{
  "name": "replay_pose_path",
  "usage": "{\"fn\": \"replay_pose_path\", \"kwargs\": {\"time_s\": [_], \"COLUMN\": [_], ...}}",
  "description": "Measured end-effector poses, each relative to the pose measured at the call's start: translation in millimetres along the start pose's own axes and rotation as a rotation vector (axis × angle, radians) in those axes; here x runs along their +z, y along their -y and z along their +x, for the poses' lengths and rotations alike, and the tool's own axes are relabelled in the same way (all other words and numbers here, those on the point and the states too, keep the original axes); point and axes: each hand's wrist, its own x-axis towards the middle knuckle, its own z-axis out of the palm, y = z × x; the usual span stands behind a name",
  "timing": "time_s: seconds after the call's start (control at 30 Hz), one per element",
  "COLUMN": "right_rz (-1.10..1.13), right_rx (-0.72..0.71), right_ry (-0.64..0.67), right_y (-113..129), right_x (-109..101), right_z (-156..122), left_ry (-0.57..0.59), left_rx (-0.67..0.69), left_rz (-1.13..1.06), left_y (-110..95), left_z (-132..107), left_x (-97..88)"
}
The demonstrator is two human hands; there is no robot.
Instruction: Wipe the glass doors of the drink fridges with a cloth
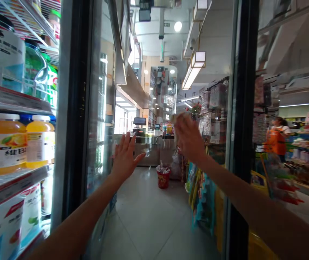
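A tall glass door with a dark frame [242,108] stands in front of me. My left hand [126,155] is against the glass, fingers stretched out and spread, holding nothing. Higher and to the right, my right hand [190,139] presses a light brownish cloth [178,117] to the pane. The fingers lie over the cloth and are a little blurred, and much of it is hidden beneath them. Through the pane the shop floor shows.
Left is a lit fridge shelf [16,186] with orange drink bottles [7,141] and large drink jugs [1,54]. Beyond the glass are a red bucket [163,178], a checkout counter [154,151] and hanging goods. A person in an orange vest [275,139] stands far right.
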Motion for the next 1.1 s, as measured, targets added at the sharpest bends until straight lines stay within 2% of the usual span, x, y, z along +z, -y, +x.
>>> {"fn": "replay_pose_path", "kwargs": {"time_s": [0.07,0.1,0.13,0.23,0.27,0.3,0.33,0.43,0.47,0.5,0.6,0.63,0.67,0.77,0.8,0.83,0.87,0.93,1.0,1.03,1.1], "right_rz": [0.02,0.011,-0.01,-0.08,-0.076,-0.052,-0.009,0.122,0.124,0.103,0.012,0.01,0.025,0.115,0.134,0.142,0.139,0.117,0.124,0.144,0.213], "right_rx": [-0.249,-0.261,-0.183,0.271,0.342,0.331,0.242,-0.176,-0.214,-0.16,0.249,0.294,0.247,-0.187,-0.267,-0.279,-0.215,0.037,0.169,0.138,-0.138], "right_ry": [0.078,0.09,0.08,-0.048,-0.074,-0.074,-0.043,0.121,0.139,0.123,-0.04,-0.071,-0.077,-0.009,0.007,0.008,-0.006,-0.054,-0.057,-0.032,0.044], "right_y": [5,1,-7,-37,-42,-42,-38,-15,-10,-7,3,9,18,47,51,51,48,40,41,48,69], "right_x": [0,-2,-4,-9,-10,-10,-9,-3,-1,2,11,15,19,32,35,36,37,39,41,43,49], "right_z": [-4,-3,-1,9,10,9,7,4,8,15,46,54,60,67,69,73,78,90,97,96,89], "left_ry": [-0.001,0.001,0.003,0.015,0.022,0.028,0.033,0.02,0.01,-0.001,-0.022,-0.021,-0.014,-0.021,-0.04,-0.062,-0.08,-0.085,-0.073,-0.075,-0.087], "left_rx": [-0.001,-0.001,-0.002,-0.022,-0.032,-0.041,-0.047,-0.047,-0.044,-0.039,-0.018,-0.007,0.006,-0.038,-0.09,-0.146,-0.192,-0.226,-0.219,-0.22,-0.221], "left_rz": [0.0,0.0,-0.001,-0.008,-0.01,-0.012,-0.016,-0.018,-0.016,-0.013,-0.003,-0.003,-0.007,-0.04,-0.053,-0.061,-0.063,-0.055,-0.047,-0.047,-0.058], "left_y": [0,-1,-1,-2,-2,-3,-3,-3,-4,-4,-3,-2,1,19,27,36,43,55,60,61,61], "left_z": [0,0,0,0,0,0,0,0,0,-1,0,0,1,4,5,6,6,6,7,7,9], "left_x": [0.3,0.4,0.4,0.4,0.6,0.9,1.3,3.1,3.5,3.7,2.0,0.6,-1.3,-7.6,-9.5,-11.1,-12.3,-13.6,-13.9,-14.0,-14.9]}}
